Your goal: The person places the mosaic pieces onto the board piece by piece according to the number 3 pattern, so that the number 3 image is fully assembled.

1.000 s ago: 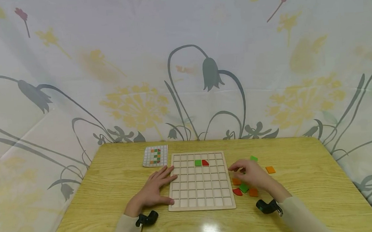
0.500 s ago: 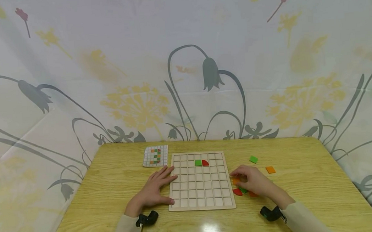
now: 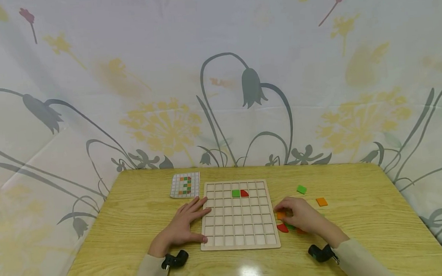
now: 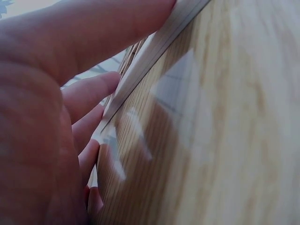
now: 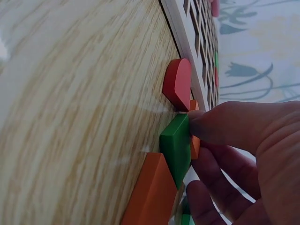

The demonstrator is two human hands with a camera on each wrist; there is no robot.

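Observation:
My left hand lies with spread, straight fingers along the left edge of a wooden grid board. In the left wrist view its thumb touches the board's rim. The thumb and fingers of my right hand pinch an orange square tile just off the board's right edge. Close to that thumb, a red quarter-circle tile, a green square tile and another orange tile lie on the table. On the board sit a green square and a red quarter-circle, side by side.
A card printed with a coloured grid pattern lies behind the left hand. Beyond the right hand are a loose green tile and an orange tile. A flower-patterned cloth hangs behind the table.
The right hand has moved slightly toward me, down onto the orange tile, showing the whole green tile behind it. My left hand stays on the board.

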